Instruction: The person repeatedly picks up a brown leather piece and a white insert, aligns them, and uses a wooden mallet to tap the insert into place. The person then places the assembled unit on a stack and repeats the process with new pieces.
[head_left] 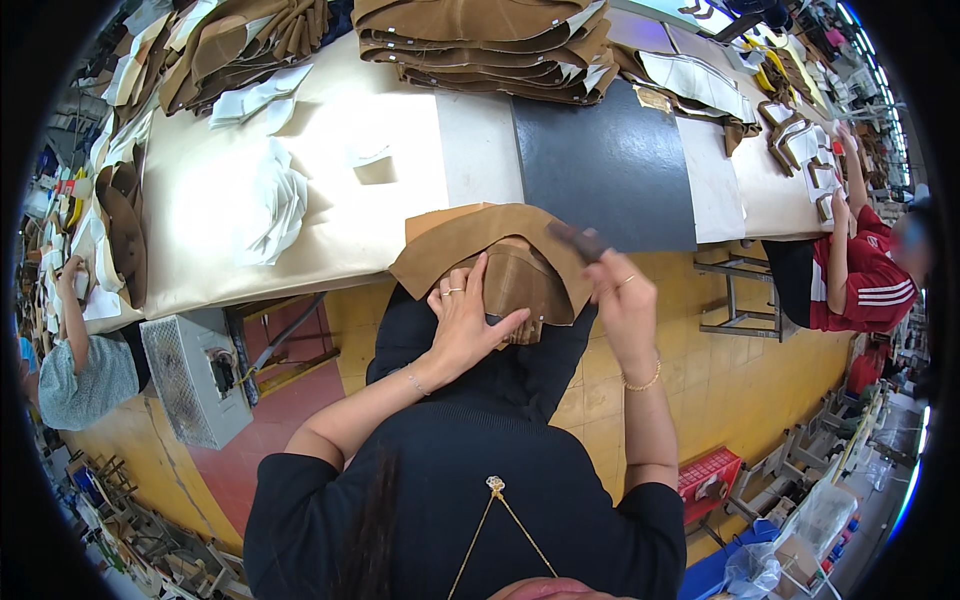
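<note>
A brown curved shoe-upper-like piece (520,285) lies over my lap at the table's front edge, with a wider brown panel (430,255) under and around it. My left hand (463,315) rests on it with fingers spread, pressing its left part. To the right, my right hand (622,290) is closed round a dark brown bar-shaped tool (578,242), held over the panel's upper right edge. The tool is blurred, and its exact kind does not show.
Ahead, a dark board (605,170) lies on the pale table (390,230), with stacked brown panels (480,55) behind. White cut pieces (275,205) lie to the left. A grey metal box (195,380) stands at left. A person in red (865,265) works at right, another (90,370) at left.
</note>
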